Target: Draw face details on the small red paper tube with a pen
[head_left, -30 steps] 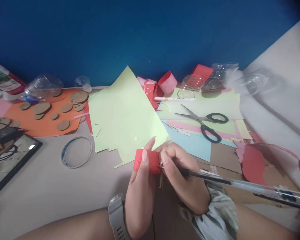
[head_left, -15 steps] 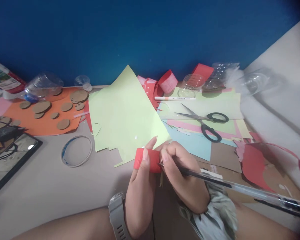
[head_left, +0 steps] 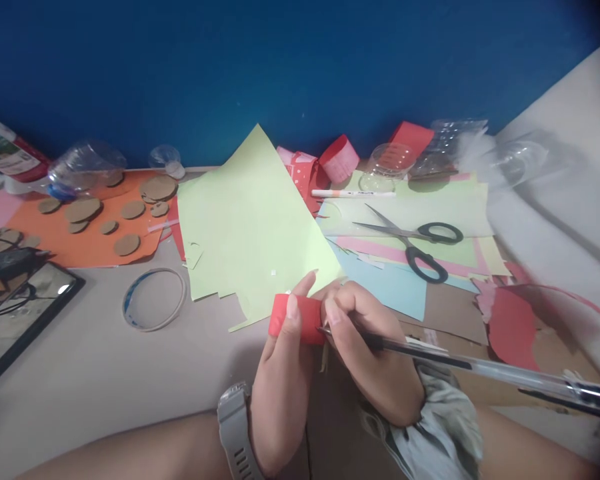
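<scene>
My left hand (head_left: 286, 373), with a grey watch on its wrist, pinches a small red paper piece (head_left: 307, 320) between thumb and fingers. My right hand (head_left: 365, 347) is closed around a clear-barrelled ballpoint pen (head_left: 460, 363), whose tip points left at the right part of the red paper. Whether the tip touches the paper I cannot tell. The right fingertips are at the red paper's right edge. Just beyond both hands lies a large pale green paper sheet (head_left: 250, 227) with a cut, stepped lower edge.
Scissors (head_left: 410, 237) lie spread on coloured papers at the right, below a white marker (head_left: 353, 194). Cardboard discs (head_left: 84, 210) rest on orange paper (head_left: 100, 250) at left, near a tape roll (head_left: 154, 300) and a tablet-like device (head_left: 25, 327). Plastic bottle parts (head_left: 87, 170) stand along the blue wall.
The view has shifted very slightly, so objects at the right sit a little farther right. Both hands keep the same hold on the red paper and the pen.
</scene>
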Action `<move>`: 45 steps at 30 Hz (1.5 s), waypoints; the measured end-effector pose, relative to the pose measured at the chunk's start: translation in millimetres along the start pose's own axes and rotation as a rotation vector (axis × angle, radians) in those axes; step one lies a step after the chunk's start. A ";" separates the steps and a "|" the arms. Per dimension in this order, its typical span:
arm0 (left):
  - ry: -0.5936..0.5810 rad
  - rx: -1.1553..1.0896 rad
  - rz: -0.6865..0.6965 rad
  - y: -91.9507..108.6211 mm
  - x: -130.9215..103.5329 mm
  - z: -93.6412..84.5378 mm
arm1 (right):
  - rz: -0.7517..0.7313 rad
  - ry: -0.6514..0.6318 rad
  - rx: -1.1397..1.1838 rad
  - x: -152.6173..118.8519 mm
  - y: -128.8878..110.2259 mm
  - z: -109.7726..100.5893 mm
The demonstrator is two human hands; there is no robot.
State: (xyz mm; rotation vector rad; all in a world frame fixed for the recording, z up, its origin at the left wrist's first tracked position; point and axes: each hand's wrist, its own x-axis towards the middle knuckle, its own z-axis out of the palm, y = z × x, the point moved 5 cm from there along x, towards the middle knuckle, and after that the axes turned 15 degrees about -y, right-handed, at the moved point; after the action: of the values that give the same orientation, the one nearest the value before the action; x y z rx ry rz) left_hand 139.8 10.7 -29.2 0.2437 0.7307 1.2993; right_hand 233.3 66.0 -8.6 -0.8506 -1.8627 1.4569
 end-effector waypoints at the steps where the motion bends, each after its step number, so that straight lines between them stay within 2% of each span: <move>1: -0.004 -0.001 0.003 0.0 0.2 0.2 | -0.002 0.000 -0.002 -0.3 0.1 0.2; 9: -0.008 0.005 0.001 0.5 -0.1 1.0 | -0.039 0.004 -0.014 0.2 -3.0 0.3; 27: 0.028 0.037 -0.022 0.9 -1.6 -2.8 | -0.016 -0.020 -0.029 -0.6 -3.6 -0.4; 34: 0.031 0.019 -0.050 2.9 -1.8 0.9 | -0.097 -0.013 -0.095 1.4 -10.4 -0.1; 39: 0.017 -0.019 -0.023 4.2 -1.5 4.8 | -0.086 -0.029 -0.059 1.8 -10.7 0.6; 45: 0.028 -0.079 -0.017 4.0 -1.5 6.6 | -0.079 0.009 -0.054 -1.6 -11.4 -0.7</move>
State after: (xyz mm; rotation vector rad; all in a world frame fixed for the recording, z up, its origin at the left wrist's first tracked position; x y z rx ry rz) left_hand 140.5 11.9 -21.5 0.1561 0.7022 1.3149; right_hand 233.5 63.0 2.6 -0.7988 -1.9145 1.3583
